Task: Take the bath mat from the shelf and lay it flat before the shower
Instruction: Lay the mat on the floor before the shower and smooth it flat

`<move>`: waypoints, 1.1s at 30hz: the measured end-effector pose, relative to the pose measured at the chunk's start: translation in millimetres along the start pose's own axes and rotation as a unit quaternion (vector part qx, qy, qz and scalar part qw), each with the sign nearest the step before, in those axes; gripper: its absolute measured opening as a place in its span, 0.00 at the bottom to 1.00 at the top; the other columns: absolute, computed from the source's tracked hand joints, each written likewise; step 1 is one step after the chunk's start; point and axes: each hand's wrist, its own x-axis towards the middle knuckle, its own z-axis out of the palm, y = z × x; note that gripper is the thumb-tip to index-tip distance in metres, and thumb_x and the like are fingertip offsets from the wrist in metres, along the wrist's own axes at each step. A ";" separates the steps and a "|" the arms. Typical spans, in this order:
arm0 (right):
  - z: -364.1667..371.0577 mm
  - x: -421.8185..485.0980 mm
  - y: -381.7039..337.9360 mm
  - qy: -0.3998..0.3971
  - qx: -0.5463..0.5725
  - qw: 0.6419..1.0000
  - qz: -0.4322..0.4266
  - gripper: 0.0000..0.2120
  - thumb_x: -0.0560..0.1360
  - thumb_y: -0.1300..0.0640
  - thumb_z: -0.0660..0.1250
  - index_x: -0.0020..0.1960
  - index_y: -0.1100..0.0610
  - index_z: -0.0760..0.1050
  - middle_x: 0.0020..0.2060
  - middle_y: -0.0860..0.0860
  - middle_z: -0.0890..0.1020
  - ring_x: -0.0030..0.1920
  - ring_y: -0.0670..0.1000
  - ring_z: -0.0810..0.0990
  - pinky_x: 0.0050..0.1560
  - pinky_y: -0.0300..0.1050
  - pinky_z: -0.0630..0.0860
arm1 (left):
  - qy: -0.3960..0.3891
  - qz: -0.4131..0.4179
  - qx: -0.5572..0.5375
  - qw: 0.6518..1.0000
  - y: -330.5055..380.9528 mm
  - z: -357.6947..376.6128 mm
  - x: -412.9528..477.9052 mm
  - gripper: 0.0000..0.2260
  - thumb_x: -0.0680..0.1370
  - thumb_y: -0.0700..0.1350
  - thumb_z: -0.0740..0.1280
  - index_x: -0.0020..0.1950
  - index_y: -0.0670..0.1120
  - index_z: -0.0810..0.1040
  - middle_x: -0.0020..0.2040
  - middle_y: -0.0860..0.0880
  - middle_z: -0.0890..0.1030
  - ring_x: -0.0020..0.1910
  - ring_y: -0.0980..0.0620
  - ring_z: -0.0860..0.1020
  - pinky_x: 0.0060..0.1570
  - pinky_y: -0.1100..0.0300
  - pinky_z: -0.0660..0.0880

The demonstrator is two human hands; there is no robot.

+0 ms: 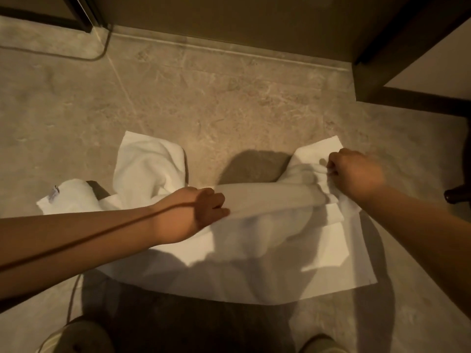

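A white bath mat (254,271) lies partly spread on the beige stone floor in front of me. Its near edge rests flat, while the far part is bunched and folded, with two corners flopped outward at left and right. My left hand (204,212) is closed on the folded edge near the middle. My right hand (354,171) is closed on a gathered bunch of the mat at its right corner. A small label shows on the mat's left corner (54,193).
A dark-framed glass panel (84,19) stands at the far left, with a curved floor line below it. A dark wooden frame (397,80) rises at the right. My feet (76,337) stand just behind the mat.
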 end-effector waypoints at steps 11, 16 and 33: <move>-3.7 16.4 -37.9 -0.012 0.119 0.982 -0.148 0.16 0.74 0.59 0.65 0.62 0.55 0.75 0.58 0.56 0.77 0.57 0.58 0.75 0.53 0.51 0.74 | 0.007 -0.002 0.016 1.000 -16.8 -92.1 40.7 0.13 0.77 0.48 0.62 0.61 0.52 0.77 0.54 0.48 0.77 0.53 0.46 0.76 0.46 0.53 0.74; 8.3 21.8 -47.0 -0.084 0.031 0.973 -0.214 0.14 0.74 0.56 0.64 0.60 0.48 0.76 0.60 0.52 0.74 0.58 0.54 0.73 0.47 0.47 0.72 | -0.174 -0.016 0.021 0.984 -45.3 -95.4 30.8 0.12 0.78 0.47 0.63 0.60 0.56 0.78 0.58 0.54 0.78 0.56 0.53 0.75 0.54 0.55 0.72; -1.1 7.7 -40.0 -0.109 0.046 0.975 -0.189 0.14 0.72 0.57 0.68 0.57 0.52 0.78 0.54 0.51 0.75 0.54 0.54 0.75 0.48 0.53 0.76 | -0.217 0.043 0.153 0.963 -80.5 -89.1 11.3 0.15 0.77 0.51 0.63 0.64 0.57 0.73 0.60 0.55 0.74 0.60 0.53 0.70 0.53 0.60 0.69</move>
